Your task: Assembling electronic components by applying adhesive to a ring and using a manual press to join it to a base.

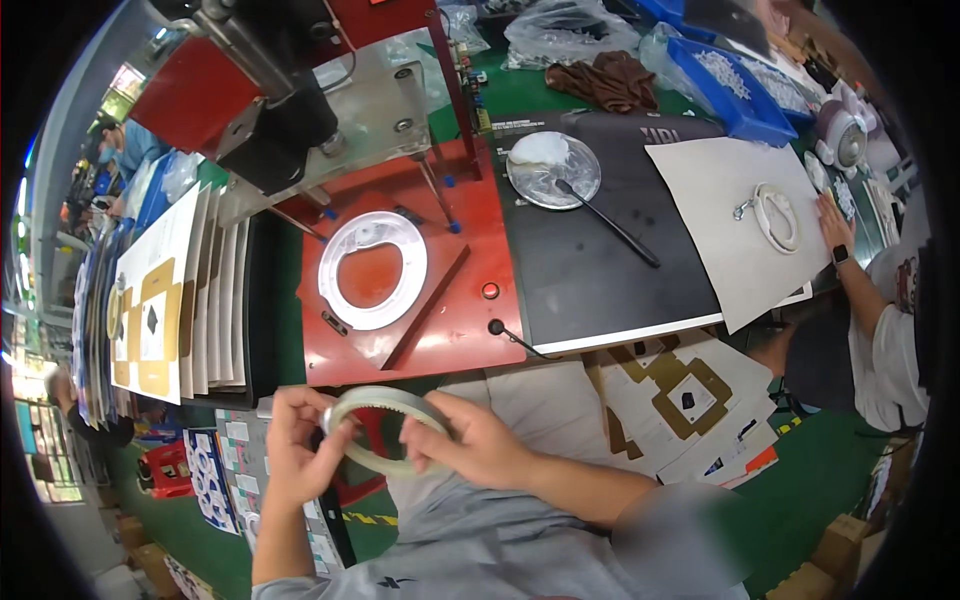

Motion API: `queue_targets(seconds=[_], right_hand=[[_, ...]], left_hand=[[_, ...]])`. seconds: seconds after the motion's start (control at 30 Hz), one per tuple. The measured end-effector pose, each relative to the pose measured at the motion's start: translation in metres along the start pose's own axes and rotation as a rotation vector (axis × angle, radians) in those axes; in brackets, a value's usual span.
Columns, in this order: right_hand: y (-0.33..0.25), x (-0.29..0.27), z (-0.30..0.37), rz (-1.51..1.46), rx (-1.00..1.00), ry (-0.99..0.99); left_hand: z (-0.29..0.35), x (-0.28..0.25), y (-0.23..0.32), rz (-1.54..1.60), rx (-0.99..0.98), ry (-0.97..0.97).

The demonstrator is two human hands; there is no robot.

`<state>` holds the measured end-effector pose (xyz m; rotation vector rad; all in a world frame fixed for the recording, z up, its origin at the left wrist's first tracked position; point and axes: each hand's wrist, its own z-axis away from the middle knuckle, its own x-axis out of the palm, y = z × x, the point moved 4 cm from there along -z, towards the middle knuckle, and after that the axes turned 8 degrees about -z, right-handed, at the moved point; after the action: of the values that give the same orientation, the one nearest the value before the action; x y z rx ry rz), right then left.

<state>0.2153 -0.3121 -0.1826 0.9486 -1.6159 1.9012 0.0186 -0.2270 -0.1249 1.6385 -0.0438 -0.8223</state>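
We see a pale ring in the lower middle of the frame, held up between two hands, above the person's lap. Being round, it has no true long axis; as it tilts, its widest span runs from left to right, and fine teeth show along the far inner edge. Neither hand is nearer, since both touch it. The left hand pinches its left end between thumb and fingers; the right hand is closed round its right end, fingertips reaching into the opening. Those fingertips cover part of the near rim, so we cannot quite tell how firmly they press.

Almost straight up the frame from the pale ring, and well apart from it, we find a flat white ring lying on the red base of a press. Right of that, in the upper middle, a round dish with white paste sits on a black box, a black-handled tool leaning out toward the lower right.
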Motion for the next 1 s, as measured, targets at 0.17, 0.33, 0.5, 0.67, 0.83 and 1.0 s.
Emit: queue_targets(seconds=[0.17,0.33,0.5,0.67,0.83,1.0], right_hand=[[-0.032,-0.028,0.027,0.198,0.132,0.162],[-0.053,-0.04,0.033,0.335,-0.181,0.12],[-0.051,-0.051,0.039,-0.02,-0.184,0.099],[-0.052,-0.055,0.036,-0.315,-0.049,0.062],[-0.081,-0.056,0.048,-0.031,-0.13,0.166],[-0.09,-0.053,0.053,0.078,-0.212,0.139]], left_hand=[[0.002,0.053,-0.008,0.527,-0.061,-0.37],[0.004,0.1,-0.017,0.887,-0.108,-0.549],[0.002,0.113,-0.013,1.206,-0.016,-0.529],[-0.008,0.107,-0.01,0.936,-0.075,-0.218],[-0.015,0.089,0.003,0.198,0.131,0.037],[-0.016,0.08,0.011,0.241,0.234,-0.116]])
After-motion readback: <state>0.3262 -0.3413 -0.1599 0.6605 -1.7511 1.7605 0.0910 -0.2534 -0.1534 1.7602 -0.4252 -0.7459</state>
